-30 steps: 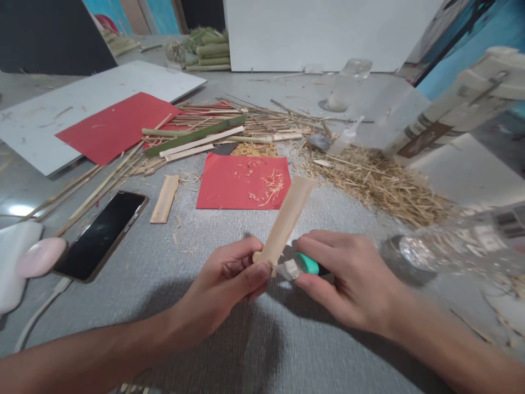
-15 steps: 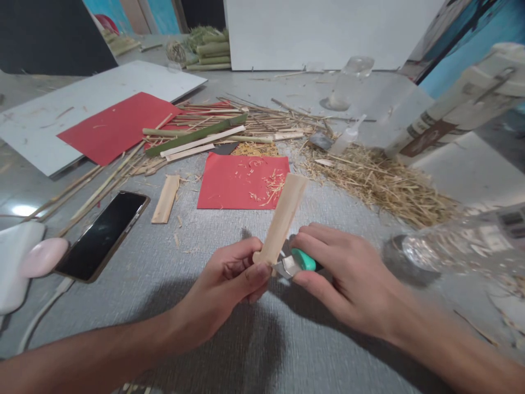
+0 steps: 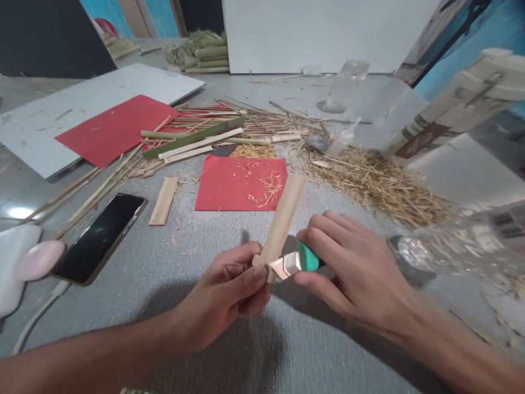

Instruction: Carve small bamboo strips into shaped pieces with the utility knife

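Grey table (image 3: 221, 230) lies below the left hand (image 3: 229, 287), pinching a pale strip (image 3: 286, 216) by its lower end, while the right hand (image 3: 361, 273) grips a green cutter (image 3: 307, 256). Trimming seems in hand, blade (image 3: 286, 265) at that end (worryingly near those fingers); the next stroke calls for care.

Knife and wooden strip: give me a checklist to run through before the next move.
1. Left hand grips the wooden strip: ok.
2. Right hand holds the knife: ok.
3. Left thumb well away from the blade: not ok, the tip is right by it.
4. Blade locked: cannot tell.
5. Phone away from the blade: ok, off to the left.
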Demonstrator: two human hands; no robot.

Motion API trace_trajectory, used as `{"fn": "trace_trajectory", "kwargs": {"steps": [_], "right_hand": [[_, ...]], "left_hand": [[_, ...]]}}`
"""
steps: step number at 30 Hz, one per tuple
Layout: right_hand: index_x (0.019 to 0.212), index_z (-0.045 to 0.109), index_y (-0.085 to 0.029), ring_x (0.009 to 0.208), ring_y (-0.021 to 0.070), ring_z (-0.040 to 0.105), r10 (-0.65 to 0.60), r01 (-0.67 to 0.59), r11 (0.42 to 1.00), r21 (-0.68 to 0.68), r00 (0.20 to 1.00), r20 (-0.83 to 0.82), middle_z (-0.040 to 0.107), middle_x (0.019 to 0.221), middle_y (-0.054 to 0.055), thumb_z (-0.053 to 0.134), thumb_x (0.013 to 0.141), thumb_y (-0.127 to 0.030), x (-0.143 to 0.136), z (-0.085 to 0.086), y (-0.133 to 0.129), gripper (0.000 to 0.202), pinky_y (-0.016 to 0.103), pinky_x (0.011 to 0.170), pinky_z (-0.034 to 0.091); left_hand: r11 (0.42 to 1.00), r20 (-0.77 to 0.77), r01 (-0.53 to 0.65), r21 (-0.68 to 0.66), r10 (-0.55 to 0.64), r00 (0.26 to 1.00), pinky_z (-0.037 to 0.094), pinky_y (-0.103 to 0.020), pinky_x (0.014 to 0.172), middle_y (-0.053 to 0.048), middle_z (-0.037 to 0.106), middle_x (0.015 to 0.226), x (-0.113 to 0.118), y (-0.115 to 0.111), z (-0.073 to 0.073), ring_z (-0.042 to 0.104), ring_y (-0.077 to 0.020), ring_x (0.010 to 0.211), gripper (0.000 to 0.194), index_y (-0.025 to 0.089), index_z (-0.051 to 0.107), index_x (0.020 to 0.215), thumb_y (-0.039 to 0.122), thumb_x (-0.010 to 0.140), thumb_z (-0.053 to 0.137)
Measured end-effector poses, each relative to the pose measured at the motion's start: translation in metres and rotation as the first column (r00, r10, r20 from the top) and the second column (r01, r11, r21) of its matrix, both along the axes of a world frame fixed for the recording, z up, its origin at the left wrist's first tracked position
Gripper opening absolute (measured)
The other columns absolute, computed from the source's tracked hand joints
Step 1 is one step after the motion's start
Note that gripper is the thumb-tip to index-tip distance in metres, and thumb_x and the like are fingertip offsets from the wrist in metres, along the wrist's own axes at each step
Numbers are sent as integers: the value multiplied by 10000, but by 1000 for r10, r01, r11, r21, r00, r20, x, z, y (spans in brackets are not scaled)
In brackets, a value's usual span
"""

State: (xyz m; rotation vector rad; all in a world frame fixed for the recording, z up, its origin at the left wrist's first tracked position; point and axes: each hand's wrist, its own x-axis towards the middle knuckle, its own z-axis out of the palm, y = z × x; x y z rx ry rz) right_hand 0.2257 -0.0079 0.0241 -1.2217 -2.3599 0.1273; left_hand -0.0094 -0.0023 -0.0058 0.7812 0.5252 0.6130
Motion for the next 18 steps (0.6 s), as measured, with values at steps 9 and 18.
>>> {"fn": "trace_trajectory", "kwargs": {"steps": [9, 18], "right_hand": [[876, 517, -228, 672, 168, 484, 46, -62, 993, -104, 988, -149, 547, 761, 4, 480, 1110, -473, 4, 0, 0, 341, 326, 621, 332], [835, 566, -213, 692, 188, 472, 14, -15, 1000, -23, 1000, -17, 566, 759, 33, 380, 1133, -584, -1, -1, -4, 511, 350, 641, 318]], "left_hand": [[1000, -11, 0, 0, 0, 1000, 230, -266, 556, 77, 421, 604, 0, 1, -2, 300, -91, 548, 387, 212, 504, 874, 517, 1018, 694], [1000, 6, 18, -10, -18, 1000, 208, -271, 555, 74, 378, 658, 1, -1, 1, 267, -92, 570, 346, 196, 571, 932, 503, 1009, 711]]}}
